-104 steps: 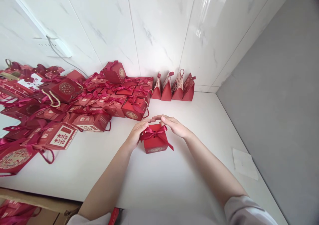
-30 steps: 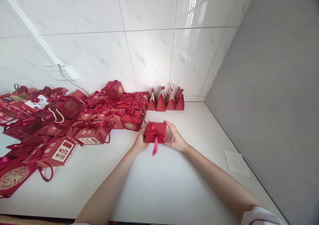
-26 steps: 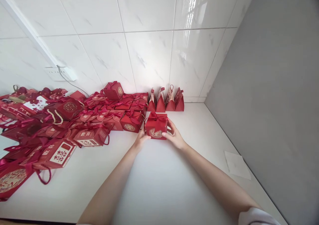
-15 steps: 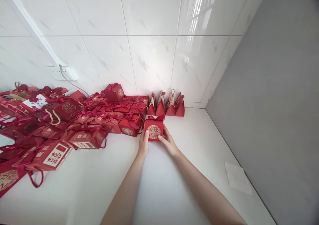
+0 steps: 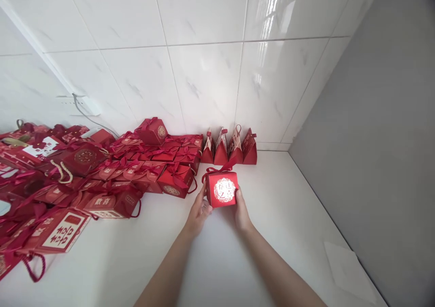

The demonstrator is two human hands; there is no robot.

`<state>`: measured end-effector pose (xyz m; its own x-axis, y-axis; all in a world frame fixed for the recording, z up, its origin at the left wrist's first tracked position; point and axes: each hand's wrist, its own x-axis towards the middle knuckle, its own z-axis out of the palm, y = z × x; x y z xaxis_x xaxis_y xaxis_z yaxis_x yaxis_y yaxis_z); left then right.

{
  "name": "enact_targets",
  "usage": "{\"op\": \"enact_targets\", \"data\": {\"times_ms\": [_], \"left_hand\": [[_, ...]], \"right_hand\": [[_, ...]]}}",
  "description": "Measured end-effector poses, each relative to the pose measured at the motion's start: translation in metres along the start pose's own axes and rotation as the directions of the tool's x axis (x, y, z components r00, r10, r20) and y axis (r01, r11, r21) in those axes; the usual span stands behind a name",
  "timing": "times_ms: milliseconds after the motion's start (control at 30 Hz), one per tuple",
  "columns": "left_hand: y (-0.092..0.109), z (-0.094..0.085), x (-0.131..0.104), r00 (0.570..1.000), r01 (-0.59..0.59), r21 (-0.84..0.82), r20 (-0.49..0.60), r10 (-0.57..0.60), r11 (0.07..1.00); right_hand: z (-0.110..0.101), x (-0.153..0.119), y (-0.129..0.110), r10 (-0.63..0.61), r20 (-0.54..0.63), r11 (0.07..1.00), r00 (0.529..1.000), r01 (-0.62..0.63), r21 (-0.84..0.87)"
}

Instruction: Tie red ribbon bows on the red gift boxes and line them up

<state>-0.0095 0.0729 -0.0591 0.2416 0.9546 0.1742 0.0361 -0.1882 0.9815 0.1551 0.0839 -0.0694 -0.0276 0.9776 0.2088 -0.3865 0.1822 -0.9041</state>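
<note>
Overall, my remote inspection finds a white, grey-veined tile wall (image 5: 204,80) across the far side, a flat grey panel (image 5: 374,139) on the right, and a smooth white tabletop (image 5: 282,198) before both. A broad pile of red card boxes (image 5: 112,171), ribboned and corded, takes up the left of the table. Right of that pile, at the foot of the wall, I count four red triangular card boxes (image 5: 221,156) with loop tops, upright in a row. A flat white sheet (image 5: 348,273) lies at the near right.

Item in hand: a small red card box (image 5: 220,203) is between the two hands, right of the pile and on the near side of the row. The person's left hand (image 5: 197,215) is clamped on its left side, thumb low at the near corner; the right hand (image 5: 241,212) grips its right side, thumb along the front edge. Both touch it, so neither is nearer. Its front face, tilted up towards the camera, looks close to square; I can assign no long axis. Whether its underside clears the tabletop, I cannot tell. A crimson ribbon bow (image 5: 220,168) sits on top; a round, pale medallion (image 5: 224,190) marks the front.
</note>
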Motion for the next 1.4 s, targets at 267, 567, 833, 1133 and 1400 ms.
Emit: {"op": "enact_targets", "data": {"times_ms": [267, 567, 833, 1133, 1400], "left_hand": [[-0.010, -0.008, 0.006, 0.991, 0.028, -0.069, -0.127, -0.037, 0.997], [-0.013, -0.005, 0.007, 0.980, 0.061, -0.136, -0.178, -0.085, 0.989], [0.002, 0.006, 0.003, 0.915, 0.055, -0.123, -0.390, -0.100, 0.991], [0.011, 0.013, 0.005, 0.967, 0.029, -0.174, -0.245, -0.072, 0.984], [0.014, 0.006, 0.010, 0.961, 0.105, -0.299, -0.215, -0.174, 0.949]], "right_hand": [[0.007, -0.003, -0.018, 0.017, 0.156, 0.996, 0.988, -0.003, -0.092], [0.005, -0.001, -0.005, -0.072, 0.085, 0.969, 0.994, 0.090, -0.232], [0.003, -0.003, -0.001, -0.256, -0.090, 0.852, 0.962, 0.181, -0.492], [0.020, -0.022, -0.013, -0.434, 0.029, 0.665, 0.901, 0.341, -0.665], [0.018, -0.014, -0.003, -0.134, -0.168, 0.954, 0.977, 0.081, -0.290]]}}
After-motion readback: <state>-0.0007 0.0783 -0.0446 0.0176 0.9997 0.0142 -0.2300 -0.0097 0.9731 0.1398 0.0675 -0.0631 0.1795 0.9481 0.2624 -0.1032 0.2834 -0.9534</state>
